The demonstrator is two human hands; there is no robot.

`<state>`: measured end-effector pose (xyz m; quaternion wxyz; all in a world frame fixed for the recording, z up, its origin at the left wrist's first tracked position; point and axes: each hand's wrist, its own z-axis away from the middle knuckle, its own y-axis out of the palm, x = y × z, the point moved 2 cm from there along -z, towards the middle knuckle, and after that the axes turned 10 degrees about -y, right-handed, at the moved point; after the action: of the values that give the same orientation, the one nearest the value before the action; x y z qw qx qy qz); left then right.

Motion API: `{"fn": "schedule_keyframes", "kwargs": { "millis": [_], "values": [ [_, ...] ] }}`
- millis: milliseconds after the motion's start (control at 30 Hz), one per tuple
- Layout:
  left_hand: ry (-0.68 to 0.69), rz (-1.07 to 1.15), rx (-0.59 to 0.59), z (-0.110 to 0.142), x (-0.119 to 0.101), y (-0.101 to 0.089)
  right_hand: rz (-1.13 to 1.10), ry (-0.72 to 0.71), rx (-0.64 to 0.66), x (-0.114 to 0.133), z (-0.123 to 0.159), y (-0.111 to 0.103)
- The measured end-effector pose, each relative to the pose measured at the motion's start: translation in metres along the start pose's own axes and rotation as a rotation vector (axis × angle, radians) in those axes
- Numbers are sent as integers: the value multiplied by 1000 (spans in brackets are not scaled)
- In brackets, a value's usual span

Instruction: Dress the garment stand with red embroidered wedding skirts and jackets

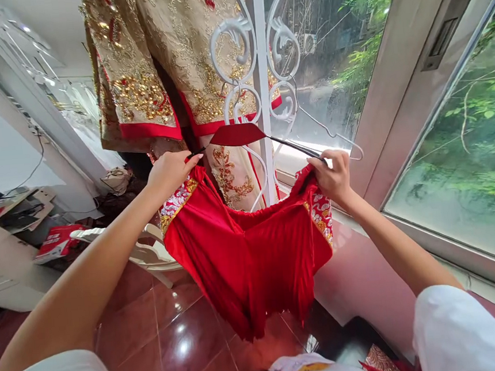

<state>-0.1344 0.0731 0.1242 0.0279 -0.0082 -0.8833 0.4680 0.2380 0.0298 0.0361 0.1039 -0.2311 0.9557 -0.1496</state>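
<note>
A red garment (252, 243) with a gathered waistband and gold-and-white patterned panels hangs open below a hanger (236, 134). The hanger has a red middle piece and thin black arms, and its hook is up on the white scrolled ironwork (260, 46). My left hand (172, 172) closes around the hanger's left end, by the garment's waist. At the other end, my right hand (334, 175) grips the black tip, just over the right side of the waistband. Whether clips hold the cloth is hidden by my fingers.
Long beige garments with gold sequins and red hems (196, 97) hang behind. An empty wire hanger (334, 134) dangles at right, beside the sliding window (455, 132). A white chair (153, 254) and a cluttered desk (15, 252) stand left. Someone's patterned clothing (324, 369) shows below.
</note>
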Motion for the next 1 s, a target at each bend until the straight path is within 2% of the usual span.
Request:
{"fn": "schedule_keyframes", "kwargs": {
  "millis": [167, 300, 467, 567, 667, 733, 867, 967, 1000],
  "values": [
    [29, 33, -3, 2, -3, 3, -38, 50, 15, 5, -7, -22],
    [41, 50, 12, 4, -5, 3, -108, 91, -51, 13, -11, -36],
    [37, 66, 4, 5, -3, 4, -186, 281, -89, 0, -8, -57],
    [73, 64, -7, 5, -4, 6, -230, 437, 53, -27, -10, -58],
    [90, 59, -25, 5, -4, 8, -351, 645, 283, -61, -9, -48],
    [95, 68, -26, 5, -5, 11, -424, 736, 352, -80, -5, -40],
    [128, 116, -9, 4, -7, 16, -556, 742, 248, -95, -3, -33],
    [135, 114, -5, 3, -8, 16, -544, 684, 159, -98, -20, -34],
    [129, 105, -2, 2, -8, 15, -492, 615, 124, -100, -30, -35]
  ]
}}
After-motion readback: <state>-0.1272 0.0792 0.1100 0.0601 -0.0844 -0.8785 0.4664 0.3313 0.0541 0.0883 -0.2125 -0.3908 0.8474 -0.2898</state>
